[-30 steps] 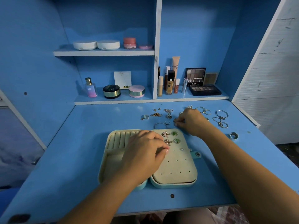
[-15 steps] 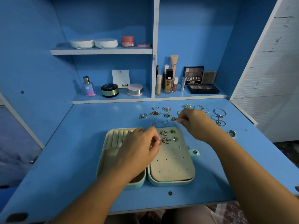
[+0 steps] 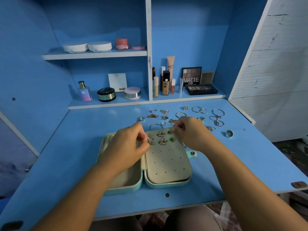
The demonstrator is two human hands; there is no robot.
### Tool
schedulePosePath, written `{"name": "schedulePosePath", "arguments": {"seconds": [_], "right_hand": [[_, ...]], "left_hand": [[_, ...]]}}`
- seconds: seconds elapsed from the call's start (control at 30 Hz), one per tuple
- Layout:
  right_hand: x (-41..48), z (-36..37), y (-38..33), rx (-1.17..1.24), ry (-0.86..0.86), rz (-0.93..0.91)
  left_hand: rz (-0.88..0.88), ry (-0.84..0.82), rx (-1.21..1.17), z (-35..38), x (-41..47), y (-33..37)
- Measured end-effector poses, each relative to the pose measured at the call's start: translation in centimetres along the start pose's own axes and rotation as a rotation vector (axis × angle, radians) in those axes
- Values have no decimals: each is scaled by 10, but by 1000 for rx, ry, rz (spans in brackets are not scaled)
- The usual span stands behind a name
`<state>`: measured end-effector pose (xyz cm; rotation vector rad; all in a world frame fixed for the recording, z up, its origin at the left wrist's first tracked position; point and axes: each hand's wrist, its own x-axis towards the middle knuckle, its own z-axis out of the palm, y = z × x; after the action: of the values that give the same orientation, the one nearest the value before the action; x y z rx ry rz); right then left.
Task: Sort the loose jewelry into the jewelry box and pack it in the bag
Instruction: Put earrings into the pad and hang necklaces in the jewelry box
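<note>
An open mint jewelry box [image 3: 166, 185] lies at the desk's middle, with a ring-roll tray on the left and a perforated cream earring panel [image 3: 168, 162] on the right. Butterfly earrings [image 3: 160, 134] and green studs [image 3: 172, 139] sit along the panel's top. My left hand [image 3: 128, 147] pinches a butterfly earring [image 3: 150, 141] at the panel's upper left. My right hand [image 3: 191, 133] hovers over the panel's top right corner, fingertips pinched on a small jewelry piece that is mostly hidden. Loose rings, hoops and chains [image 3: 216, 117] lie behind the box. No bag is in view.
A wide silver ring [image 3: 229, 133] lies alone at the right. The shelves behind hold a perfume bottle [image 3: 84, 92], compacts [image 3: 106, 94], foundation tubes [image 3: 165, 82] and an eyeshadow palette [image 3: 200, 89]. The desk's front edge is close to my body.
My left hand moved up the panel to the butterfly earrings. My right hand came back from the loose jewelry on the desk to the panel's top right corner.
</note>
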<state>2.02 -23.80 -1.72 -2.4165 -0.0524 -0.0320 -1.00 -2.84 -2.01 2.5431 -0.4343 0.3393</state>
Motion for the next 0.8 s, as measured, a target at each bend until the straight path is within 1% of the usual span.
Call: {"name": "schedulePosePath", "arguments": {"seconds": [0.13, 0.2, 0.33, 0.6, 0.8], "right_hand": [[-3, 4, 0, 53, 32, 14], [-5, 7, 1, 79, 45, 21], [-7, 12, 1, 102, 77, 40], [-10, 16, 3, 118, 99, 70], [-12, 18, 4, 187, 115, 76]], "left_hand": [[-1, -9, 34, -1, -1, 2], [31, -15, 61, 3, -2, 5], [98, -39, 16, 14, -3, 7], [33, 18, -103, 15, -8, 8], [154, 38, -113, 23, -9, 9]]}}
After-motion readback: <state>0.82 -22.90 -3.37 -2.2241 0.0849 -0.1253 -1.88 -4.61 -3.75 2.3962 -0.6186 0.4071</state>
